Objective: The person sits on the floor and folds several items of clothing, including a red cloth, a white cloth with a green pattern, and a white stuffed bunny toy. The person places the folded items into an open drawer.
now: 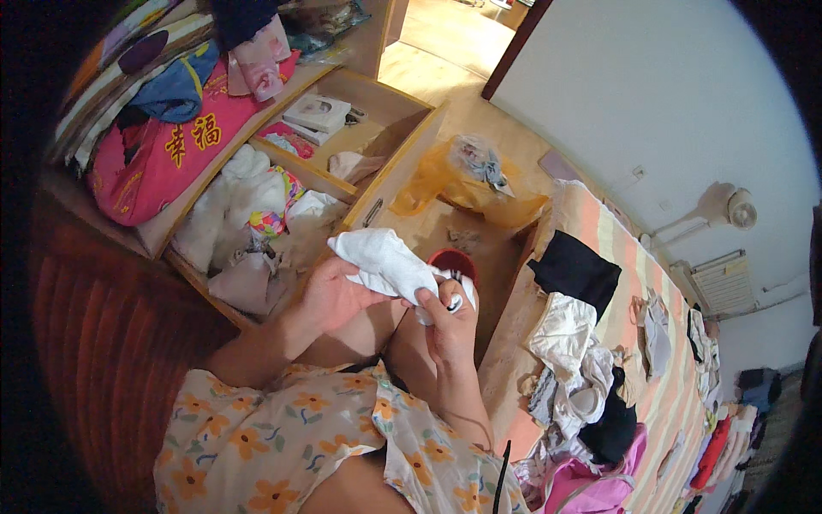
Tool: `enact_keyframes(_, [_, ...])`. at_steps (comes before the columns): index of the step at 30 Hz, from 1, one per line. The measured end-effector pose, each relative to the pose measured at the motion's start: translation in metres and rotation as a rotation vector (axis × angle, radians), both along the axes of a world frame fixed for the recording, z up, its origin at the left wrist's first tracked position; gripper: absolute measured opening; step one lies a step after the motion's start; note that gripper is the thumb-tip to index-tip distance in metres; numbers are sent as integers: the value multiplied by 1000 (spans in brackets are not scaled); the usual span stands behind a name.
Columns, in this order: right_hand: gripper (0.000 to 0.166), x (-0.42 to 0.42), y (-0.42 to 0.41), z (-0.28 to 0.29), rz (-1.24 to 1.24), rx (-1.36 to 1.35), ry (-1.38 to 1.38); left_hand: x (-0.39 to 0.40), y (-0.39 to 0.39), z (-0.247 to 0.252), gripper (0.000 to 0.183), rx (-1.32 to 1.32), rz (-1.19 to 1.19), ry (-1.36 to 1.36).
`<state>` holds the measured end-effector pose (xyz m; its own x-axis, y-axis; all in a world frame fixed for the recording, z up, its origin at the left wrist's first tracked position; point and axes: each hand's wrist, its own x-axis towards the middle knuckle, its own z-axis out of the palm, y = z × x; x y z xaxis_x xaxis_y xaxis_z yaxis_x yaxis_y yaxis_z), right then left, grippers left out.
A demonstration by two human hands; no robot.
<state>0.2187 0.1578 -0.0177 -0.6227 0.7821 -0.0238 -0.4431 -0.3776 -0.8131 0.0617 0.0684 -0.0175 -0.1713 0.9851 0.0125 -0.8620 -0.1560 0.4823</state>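
A white cloth piece that looks like a sock (385, 257) is held between my two hands, above my knees. My left hand (335, 294) supports it from the left, its fingers partly hidden behind the cloth. At the other end my right hand (451, 315) pinches the bunched part, where small dark marks show. Just beyond the hands, an open wooden drawer (385, 160) has two compartments. The near one holds a white fluffy item (241, 183), a colourful patterned cloth (270, 218) and a pale bra (244, 283).
White boxes (318, 119) lie in the far compartment. An orange plastic bag (443, 177) and a red bin (454, 262) are on the floor. At right, a striped bed (668, 424) bears black cloth (578, 270) and other garments. A pink bag (186, 154) sits on the shelf at left.
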Motion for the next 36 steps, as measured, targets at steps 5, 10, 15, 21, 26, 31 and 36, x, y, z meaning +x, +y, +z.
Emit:
enact_keyframes(5, [27, 1, 0, -11, -42, 135, -76, 5, -1, -8, 39, -109, 127, 176])
enact_keyframes(10, [26, 12, 9, -16, 6, 197, -141, -20, 1, -19, 27, -309, 398, 200])
enact_keyframes(15, [23, 23, 26, -23, 40, 21, -69, -41, -1, -12, 25, -369, 535, 199])
enact_keyframes(21, [25, 32, 32, -10, 167, -34, -200, -72, -12, -10, 29, -247, 424, 45])
enact_keyframes(26, [20, 35, 33, -3, 140, -148, -67, -70, -14, 1, 29, -300, 448, 107])
enact_keyframes(31, [21, 20, 28, 0, 2, -424, 98, -81, -22, -21, 26, -385, 315, 258])
enact_keyframes(36, [19, 23, 30, -15, -55, -463, 53, -77, -15, -23, 16, -394, 353, 226])
